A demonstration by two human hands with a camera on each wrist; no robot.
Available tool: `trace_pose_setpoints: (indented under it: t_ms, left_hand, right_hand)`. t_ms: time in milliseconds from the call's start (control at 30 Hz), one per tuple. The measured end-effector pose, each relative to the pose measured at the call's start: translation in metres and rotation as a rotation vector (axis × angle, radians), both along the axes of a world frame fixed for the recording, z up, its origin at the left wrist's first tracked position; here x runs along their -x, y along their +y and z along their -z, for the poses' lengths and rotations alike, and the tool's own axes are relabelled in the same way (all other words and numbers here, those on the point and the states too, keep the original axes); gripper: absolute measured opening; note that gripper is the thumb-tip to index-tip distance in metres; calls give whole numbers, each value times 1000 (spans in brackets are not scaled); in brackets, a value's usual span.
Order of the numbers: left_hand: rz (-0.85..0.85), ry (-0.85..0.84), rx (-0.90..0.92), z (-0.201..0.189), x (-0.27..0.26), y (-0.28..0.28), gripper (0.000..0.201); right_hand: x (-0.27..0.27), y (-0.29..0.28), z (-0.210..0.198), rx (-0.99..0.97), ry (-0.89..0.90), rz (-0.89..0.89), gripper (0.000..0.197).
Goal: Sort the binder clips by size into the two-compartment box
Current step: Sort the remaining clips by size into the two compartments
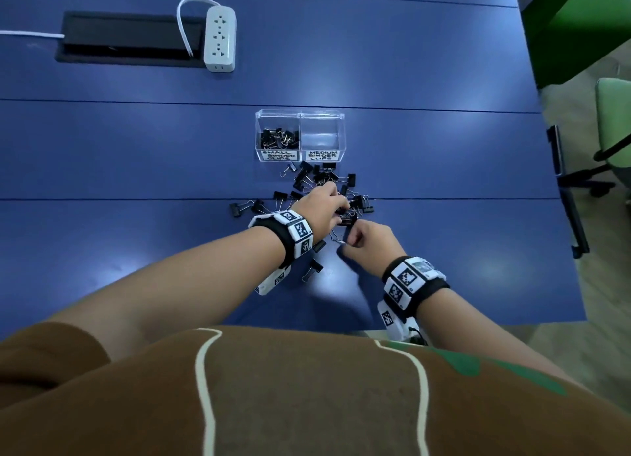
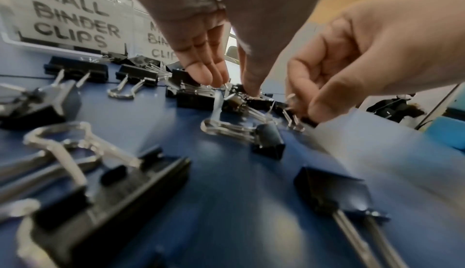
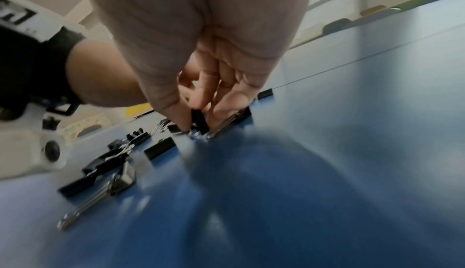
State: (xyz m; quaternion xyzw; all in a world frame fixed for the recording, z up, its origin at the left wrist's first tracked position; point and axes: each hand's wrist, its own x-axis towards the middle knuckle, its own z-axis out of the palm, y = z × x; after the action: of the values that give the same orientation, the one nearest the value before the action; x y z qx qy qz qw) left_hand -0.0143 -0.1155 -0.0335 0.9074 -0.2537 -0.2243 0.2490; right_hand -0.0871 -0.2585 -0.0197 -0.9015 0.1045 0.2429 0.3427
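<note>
A clear two-compartment box (image 1: 300, 114) stands on the blue table. Its left half, labelled SMALL BINDER CLIPS (image 2: 68, 13), holds several black clips (image 1: 279, 138); the half labelled MEDIUM (image 1: 322, 134) looks empty. Several loose black binder clips (image 1: 317, 177) lie scattered in front of the box. My left hand (image 1: 341, 213) reaches into that pile, fingers and thumb pinching a clip (image 2: 236, 98) still lying among the others. Just beside it, my right hand (image 1: 348, 242) pinches a small black clip (image 3: 199, 121) by thumb and fingers, right at the table surface.
More clips lie near my left wrist (image 1: 316, 268) and left of the pile (image 1: 239, 208). A white power strip (image 1: 220, 39) and a black cable hatch (image 1: 129, 39) sit at the far left. The table's right edge (image 1: 560, 189) borders green chairs (image 1: 614, 131).
</note>
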Motion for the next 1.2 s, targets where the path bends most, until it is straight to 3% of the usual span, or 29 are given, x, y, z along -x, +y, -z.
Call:
trace_pose_setpoints:
  t_ms: [167, 300, 433, 633, 733, 833, 967, 1200]
  left_hand:
    - [-49, 15, -27, -3, -1, 1, 18]
    - [-41, 4, -33, -3, 4, 7, 14]
    - [-74, 28, -66, -7, 11, 13, 15]
    - [-397, 91, 36, -13, 12, 23, 26]
    - [-457, 114, 78, -12, 12, 22, 25]
    - [-449, 109, 90, -13, 14, 16, 13]
    - [-415, 155, 58, -14, 16, 8, 13]
    - [-274, 166, -35, -12, 18, 7, 16]
  right_hand:
    - [-4, -33, 8, -154, -61, 284, 16]
    - [-22, -46, 10, -339, 38, 478, 25]
    - [-35, -43, 10, -253, 10, 384, 20]
    - [-37, -30, 17, -12, -97, 63, 21]
    - [-32, -21, 19, 39, -109, -51, 22]
    - [-28, -13, 20, 24, -80, -38, 20]
    - [-24, -10, 20, 8, -52, -48, 21]
    - [-29, -41, 13, -279, -41, 333, 16]
